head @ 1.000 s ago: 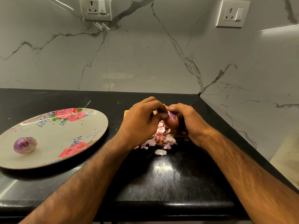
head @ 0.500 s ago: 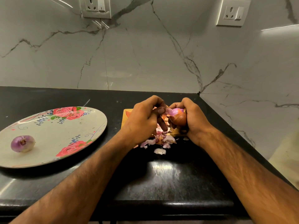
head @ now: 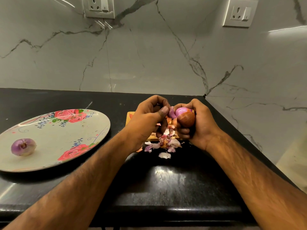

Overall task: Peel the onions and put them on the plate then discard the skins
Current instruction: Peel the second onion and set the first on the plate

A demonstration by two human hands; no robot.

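Note:
My right hand [head: 201,123] grips a partly peeled onion [head: 185,117], brown skin below and purple flesh bared on top. My left hand [head: 148,118] pinches a purple flap of skin [head: 172,112] at the onion's left side. Both hands hover over a pile of loose skins [head: 166,143] that lies on an orange board [head: 130,116], mostly hidden by my hands. To the left, a peeled purple onion [head: 23,146] rests on the floral plate [head: 54,141].
The black counter [head: 166,183] ends at a front edge close to me and meets marble walls behind and on the right. One stray skin piece [head: 164,155] lies on the counter just in front of the pile.
My hands rose slightly and drew apart. The onion turned in my right hand, showing more purple flesh, and a skin flap has been pulled away to the left.

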